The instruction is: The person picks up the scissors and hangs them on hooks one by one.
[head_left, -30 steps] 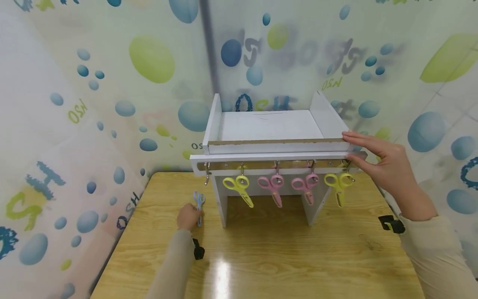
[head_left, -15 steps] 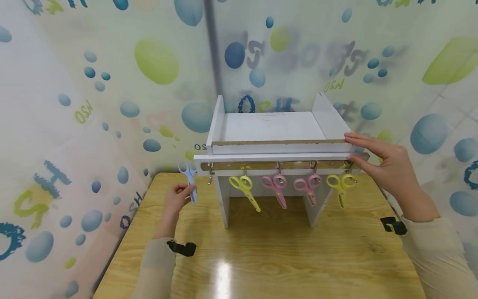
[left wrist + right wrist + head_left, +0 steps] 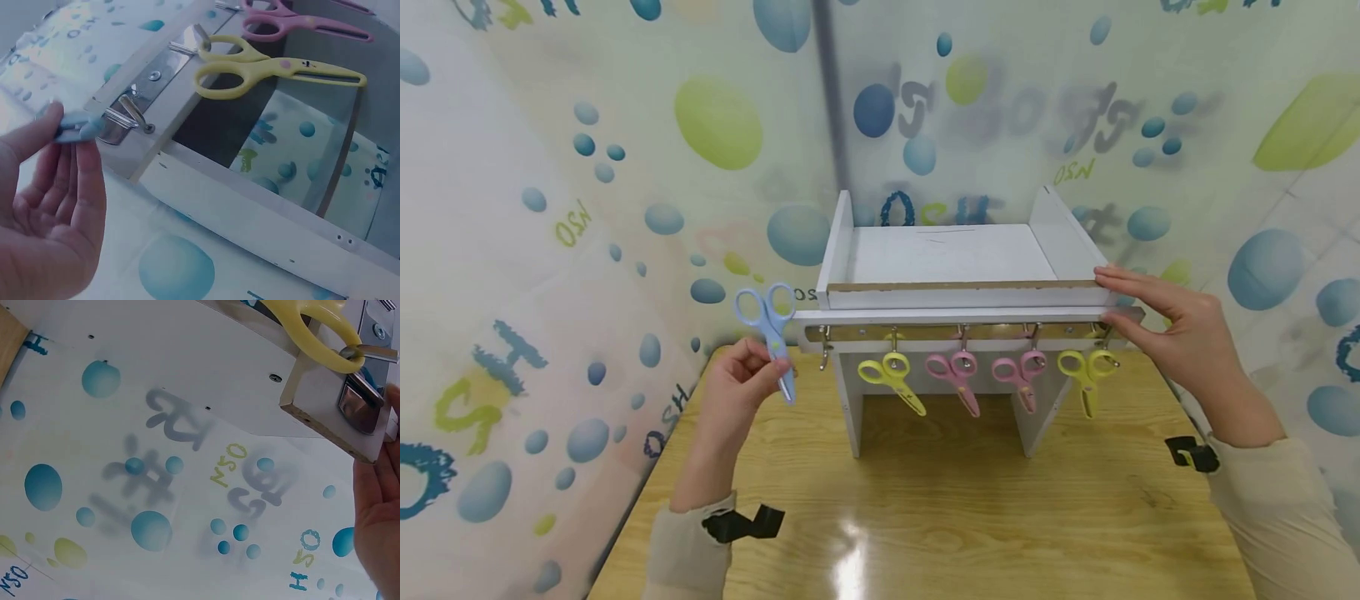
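Between thumb and fingers, my left hand (image 3: 726,396) pinches a pair of light blue scissors (image 3: 774,337) by the blade end, finger loops up. They are just left of the hook rail (image 3: 917,332) on a white shelf (image 3: 955,297). In the left wrist view, the blue scissors (image 3: 84,127) appear close to the bare end hook (image 3: 134,112). My right hand (image 3: 1183,333) holds the shelf's right end, thumb at the front rail and fingers along the side panel above. Yellow scissors (image 3: 892,379), two pink scissors (image 3: 952,375) and another yellow pair (image 3: 1086,375) hang from the other hooks.
The shelf stands on two side panels (image 3: 847,408) on a wood-grain table (image 3: 925,517). Behind and left of it is a wall covering (image 3: 1022,108) patterned with blue and green spots. A black wrist strap (image 3: 741,525) sits on the left sleeve.
My left hand has lifted the blue scissors off the table and brought them up beside the rail's left end, closer to the camera. The right hand keeps its place on the shelf.
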A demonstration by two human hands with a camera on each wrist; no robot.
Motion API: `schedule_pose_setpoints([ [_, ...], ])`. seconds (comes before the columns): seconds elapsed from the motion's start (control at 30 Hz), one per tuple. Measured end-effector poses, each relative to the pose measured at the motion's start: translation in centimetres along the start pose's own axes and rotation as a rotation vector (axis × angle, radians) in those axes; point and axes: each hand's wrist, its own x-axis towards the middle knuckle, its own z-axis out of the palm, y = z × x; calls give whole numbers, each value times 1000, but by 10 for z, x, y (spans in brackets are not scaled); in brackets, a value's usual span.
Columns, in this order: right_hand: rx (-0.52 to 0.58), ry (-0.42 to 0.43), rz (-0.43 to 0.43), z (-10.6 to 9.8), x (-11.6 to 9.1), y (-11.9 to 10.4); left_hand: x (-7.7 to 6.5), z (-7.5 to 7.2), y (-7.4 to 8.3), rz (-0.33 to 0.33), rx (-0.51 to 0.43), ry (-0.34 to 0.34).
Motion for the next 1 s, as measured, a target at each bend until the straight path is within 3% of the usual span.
schedule_pose_setpoints([
  [0.17,25,10,-2,1,-1,1,-10,-3,-14,76,11,-219],
  [0.3,40,2,1,2,-1,3,-18,-5,-29,66,-10,-285],
  [0.6,9,-22,11,-1,0,2,-24,-4,-51,-25,13,-256],
  [0.8,13,-21,12,2,0,3,-23,-8,-62,-49,34,-240],
  [0.9,24,-5,5,3,0,2,-22,-9,-65,-62,67,-226],
  [1.0,33,8,-4,5,1,2,-19,-9,-64,-77,161,-184],
])
